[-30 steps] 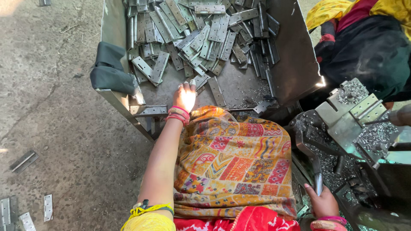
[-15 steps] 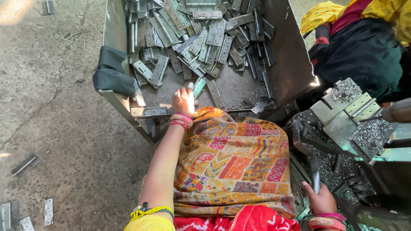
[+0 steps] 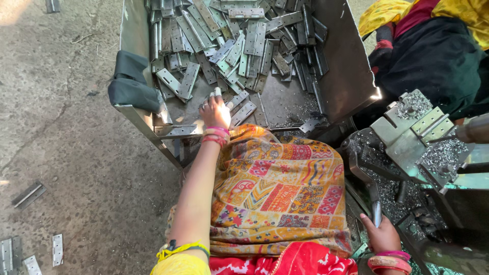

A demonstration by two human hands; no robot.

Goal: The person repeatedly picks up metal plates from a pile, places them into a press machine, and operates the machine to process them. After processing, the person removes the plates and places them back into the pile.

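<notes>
Left hand (image 3: 215, 109) reaches into the metal bin (image 3: 342, 76), fingers spread open and pressing down on a flat metal hinge (image 3: 239, 99) at the near edge of the pile of hinges (image 3: 234, 40); not gripping it yet. Red bangles on that wrist. Right hand (image 3: 381, 235) sits low at the right, closed around the handle of a metal lever (image 3: 368, 186) on the machine. Machine block (image 3: 412, 135) beside it is covered in metal shavings (image 3: 443, 153). Patterned cloth (image 3: 280, 188) covers the lap between both arms. Dark folded rag (image 3: 130, 81) hangs over the bin's left wall. A few loose hinges (image 3: 30, 254) lie on the concrete floor at left. Another person (image 3: 433, 46) in dark and yellow clothing sits top right.
</notes>
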